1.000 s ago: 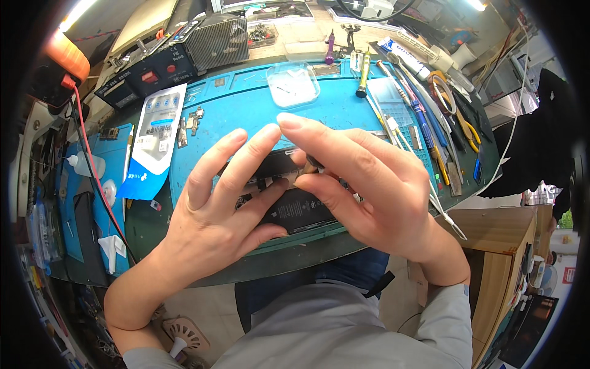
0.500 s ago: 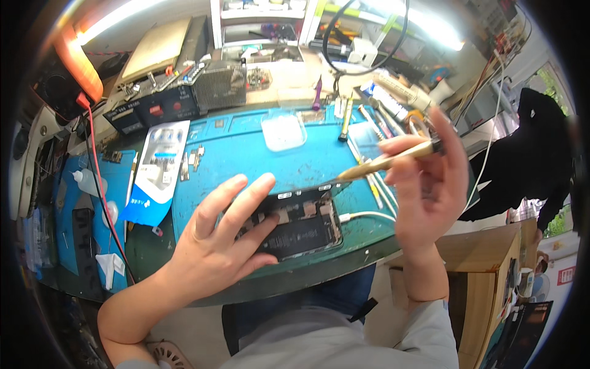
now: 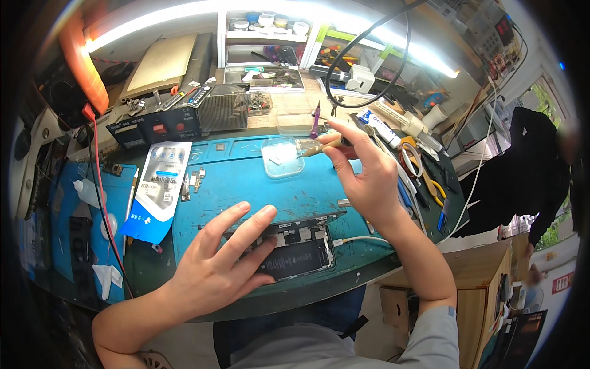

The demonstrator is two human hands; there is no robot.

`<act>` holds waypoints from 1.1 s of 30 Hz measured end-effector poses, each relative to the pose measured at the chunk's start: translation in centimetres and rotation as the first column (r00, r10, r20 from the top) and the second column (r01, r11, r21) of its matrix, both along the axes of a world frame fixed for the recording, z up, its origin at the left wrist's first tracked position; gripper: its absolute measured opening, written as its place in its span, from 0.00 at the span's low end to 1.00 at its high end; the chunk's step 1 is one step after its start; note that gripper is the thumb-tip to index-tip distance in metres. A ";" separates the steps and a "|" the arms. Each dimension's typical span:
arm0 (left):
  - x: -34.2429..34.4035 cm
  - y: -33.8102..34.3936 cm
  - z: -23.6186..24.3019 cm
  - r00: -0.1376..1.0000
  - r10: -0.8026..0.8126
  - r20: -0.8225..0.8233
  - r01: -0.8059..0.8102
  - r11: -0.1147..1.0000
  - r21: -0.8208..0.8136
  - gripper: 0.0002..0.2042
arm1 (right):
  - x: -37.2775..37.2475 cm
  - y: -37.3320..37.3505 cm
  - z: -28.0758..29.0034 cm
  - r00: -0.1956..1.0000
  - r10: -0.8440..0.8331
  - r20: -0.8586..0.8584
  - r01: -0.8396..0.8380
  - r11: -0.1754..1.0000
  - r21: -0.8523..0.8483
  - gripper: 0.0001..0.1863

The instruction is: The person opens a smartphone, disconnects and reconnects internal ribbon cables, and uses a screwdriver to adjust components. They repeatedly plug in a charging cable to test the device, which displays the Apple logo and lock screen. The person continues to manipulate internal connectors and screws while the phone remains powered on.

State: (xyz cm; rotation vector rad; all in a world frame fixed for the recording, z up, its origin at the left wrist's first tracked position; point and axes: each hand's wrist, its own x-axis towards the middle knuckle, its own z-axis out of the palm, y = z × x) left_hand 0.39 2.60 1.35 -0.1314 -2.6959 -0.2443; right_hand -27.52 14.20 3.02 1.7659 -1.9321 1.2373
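My left hand (image 3: 212, 261) holds an opened smartphone (image 3: 298, 258) near the mat's front edge. Its thumb is at the near edge, one finger reaches inside, and the others rest along the raised screen panel (image 3: 316, 218). A dark battery and metal parts show inside the phone. A white cable (image 3: 362, 238) meets the phone's right end. Pinched in my right hand (image 3: 372, 175) is a pair of gold-coloured tweezers (image 3: 316, 146), blurred at the tip. The tip is by the right side of a small clear plastic box (image 3: 284, 172) holding tiny pieces.
A blue-and-silver packet (image 3: 158, 187) and small phone parts (image 3: 195, 178) lie left of the phone. Red and black leads (image 3: 97, 166) cross the left side. Screwdrivers, tape and pliers (image 3: 438, 192) crowd the right. A black cable loop (image 3: 332, 86) hangs at the back. Someone in black (image 3: 516, 172) is at right.
My right hand has moved away from the phone, up and left, taking the tweezers to the clear box. My left hand stays on the phone. The view has shifted slightly.
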 end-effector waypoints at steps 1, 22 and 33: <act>0.0 0.0 0.0 1.000 0.000 0.000 0.000 1.000 0.004 0.25 | 0.1 -0.1 0.1 1.000 -0.003 0.006 0.003 1.000 -0.006 0.21; -0.7 -0.3 -0.9 0.993 -0.017 -0.114 0.034 0.989 0.145 0.18 | 0.7 -1.0 1.5 0.965 0.000 0.262 0.012 0.999 -0.045 0.19; -0.9 -0.4 -0.2 0.991 -0.036 -0.132 0.075 0.950 0.304 0.15 | 4.3 4.4 2.4 0.881 0.149 0.450 -0.056 0.976 -0.213 0.26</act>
